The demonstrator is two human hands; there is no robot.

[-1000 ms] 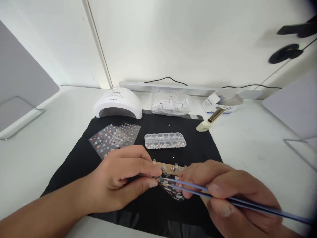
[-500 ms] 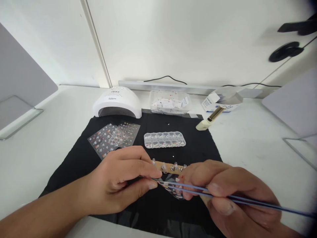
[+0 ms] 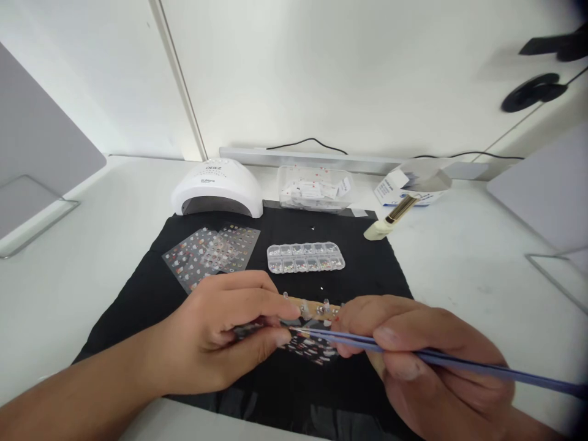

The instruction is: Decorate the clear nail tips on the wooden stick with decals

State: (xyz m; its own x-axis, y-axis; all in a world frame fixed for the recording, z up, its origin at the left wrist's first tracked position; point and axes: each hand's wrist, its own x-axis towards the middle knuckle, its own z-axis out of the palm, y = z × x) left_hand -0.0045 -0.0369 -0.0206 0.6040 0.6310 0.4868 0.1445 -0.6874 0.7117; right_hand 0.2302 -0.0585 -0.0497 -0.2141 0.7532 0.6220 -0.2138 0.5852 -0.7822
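My left hand (image 3: 239, 340) pinches a clear nail sticker sheet (image 3: 312, 348) between thumb and fingers, and part of the sheet hangs below the fingertips. In my right hand (image 3: 422, 355) is a pair of blue tweezers (image 3: 358, 339), held closed around the shaft. The tweezer tips reach the sheet's edge beside my left thumb; whether they grip a sticker is too small to tell. Just behind, a tan strip (image 3: 312, 307) bears several clear nail tips and silvery round pieces. My right fingers cover its right end.
A rhinestone case (image 3: 305, 258) and two overlapping sticker sheets (image 3: 211, 254) lie on the black mat (image 3: 147, 294). Along the back stand a white nail lamp (image 3: 218, 187), a clear box of packets (image 3: 316, 188) and an opened carton (image 3: 413, 184). A cream polish bottle (image 3: 386, 222) leans at the right.
The tweezer arms have come closer together, and the tweezers lie at a slightly flatter angle. The sticker sheet has turned, showing more of its face below my fingers.
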